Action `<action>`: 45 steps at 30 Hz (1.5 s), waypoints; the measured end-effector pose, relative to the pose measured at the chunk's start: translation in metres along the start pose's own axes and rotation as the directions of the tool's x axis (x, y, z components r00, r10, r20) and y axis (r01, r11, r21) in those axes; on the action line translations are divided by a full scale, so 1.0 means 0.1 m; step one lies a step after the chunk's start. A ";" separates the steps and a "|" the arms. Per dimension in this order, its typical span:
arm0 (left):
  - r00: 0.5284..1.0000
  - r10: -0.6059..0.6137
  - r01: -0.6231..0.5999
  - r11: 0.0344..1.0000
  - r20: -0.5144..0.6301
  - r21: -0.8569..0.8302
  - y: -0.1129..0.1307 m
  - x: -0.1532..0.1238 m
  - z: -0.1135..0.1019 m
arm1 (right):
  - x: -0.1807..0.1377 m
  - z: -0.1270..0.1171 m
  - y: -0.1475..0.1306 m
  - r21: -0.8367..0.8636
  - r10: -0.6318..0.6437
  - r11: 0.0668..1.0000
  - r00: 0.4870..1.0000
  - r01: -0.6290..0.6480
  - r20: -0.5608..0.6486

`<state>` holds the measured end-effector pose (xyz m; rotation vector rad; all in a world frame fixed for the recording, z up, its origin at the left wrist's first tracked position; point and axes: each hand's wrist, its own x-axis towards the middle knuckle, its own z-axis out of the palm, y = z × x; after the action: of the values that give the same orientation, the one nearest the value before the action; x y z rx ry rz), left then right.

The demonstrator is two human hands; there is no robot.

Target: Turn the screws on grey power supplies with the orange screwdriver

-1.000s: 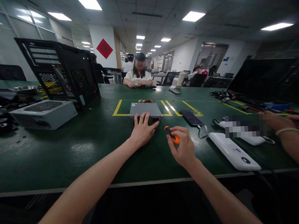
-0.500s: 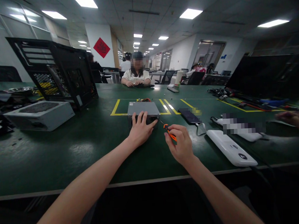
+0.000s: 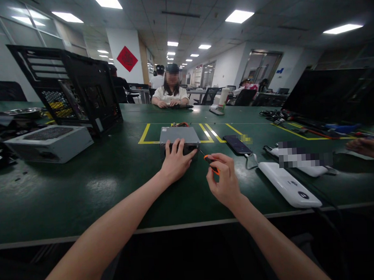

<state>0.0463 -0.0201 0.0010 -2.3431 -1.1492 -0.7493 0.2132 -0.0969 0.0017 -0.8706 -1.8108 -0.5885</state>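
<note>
Two bare hands were at a grey metal box (image 3: 179, 134) sitting flat on a green table (image 3: 115, 206), coloured wires (image 3: 181, 124) showing at its far side. The left hand (image 3: 176, 159) lay spread, not gripping, over the box's near face, fingertips on its top edge. The right hand (image 3: 225, 179), just right of the box, was closed around an orange-and-black screwdriver (image 3: 210, 160) pointing at the box's near right corner; whether the tip touched could not be told. Well left of the box stood a black computer case (image 3: 101, 92), its dark contents unclear, and a second grey box (image 3: 49, 144). Yellow tape (image 3: 151, 142) marked the table around the box. Right of the box lay a dark phone (image 3: 236, 145) and a white device (image 3: 285, 181). Beyond the box, a person (image 3: 172, 95) in a white top sat across the table in an office lit by ceiling panels (image 3: 239, 16).
</note>
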 end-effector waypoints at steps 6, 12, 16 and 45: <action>1.000 -0.006 0.006 1.000 0.003 -0.005 0.00 0.00 0.00 | -0.01 0.00 0.00 0.000 0.003 1.000 1.000 -0.003 0.027; 1.000 -0.014 0.014 1.000 0.010 0.003 0.01 0.00 -0.01 | -0.01 0.00 0.01 -0.049 0.023 0.999 0.999 -0.022 0.026; 1.000 -0.001 0.001 1.000 0.009 0.013 0.01 0.00 -0.01 | -0.02 0.00 0.01 0.014 0.004 1.000 1.000 -0.005 0.022; 1.000 -0.007 0.007 0.999 0.021 0.037 0.00 0.01 -0.01 | -0.01 0.00 0.02 0.026 0.067 0.997 0.998 -0.067 -0.005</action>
<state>0.0468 -0.0205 0.0025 -2.3233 -1.1707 -0.7018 0.2149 -0.0956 0.0006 -0.9074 -1.7730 -0.5234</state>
